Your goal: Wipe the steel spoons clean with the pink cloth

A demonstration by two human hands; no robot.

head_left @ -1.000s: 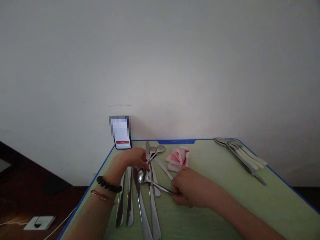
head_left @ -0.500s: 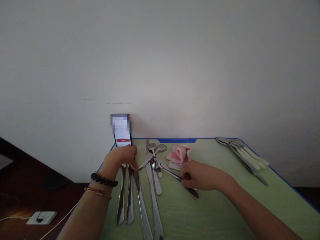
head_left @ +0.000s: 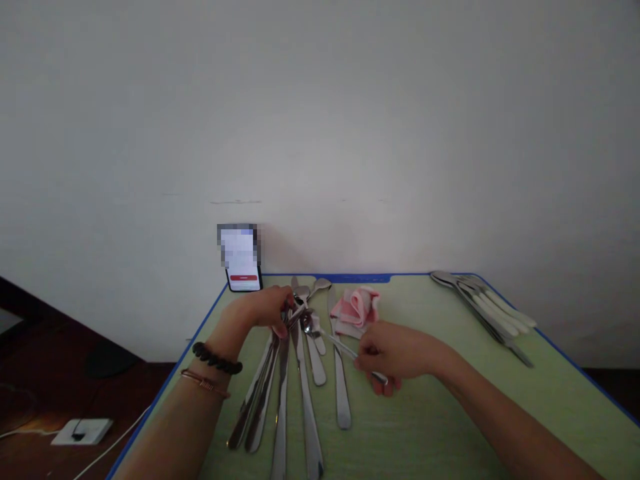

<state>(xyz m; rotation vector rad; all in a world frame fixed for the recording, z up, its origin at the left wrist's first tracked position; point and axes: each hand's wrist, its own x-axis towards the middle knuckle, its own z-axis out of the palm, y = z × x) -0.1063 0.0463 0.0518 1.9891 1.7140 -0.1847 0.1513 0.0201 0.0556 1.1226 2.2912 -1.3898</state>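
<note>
Several steel knives and spoons lie side by side on the left half of a green table. My left hand, with a bead bracelet and a thin bangle on its wrist, is closed with its fingertips on the far ends of the leftmost knives. My right hand is closed round the handle of a small spoon, whose bowl lies among the cutlery near my left fingers. A loose knife lies just left of my right hand.
A folded pink cloth sits behind my right hand. A second bundle of cutlery lies at the far right corner. A phone leans against the wall at the back left. A white power strip and cable lie on the floor.
My left hand shifted right and gathered the leftmost knives so their far ends slant together. My right hand drew back slightly with the spoon, and one knife now lies straight beside it.
</note>
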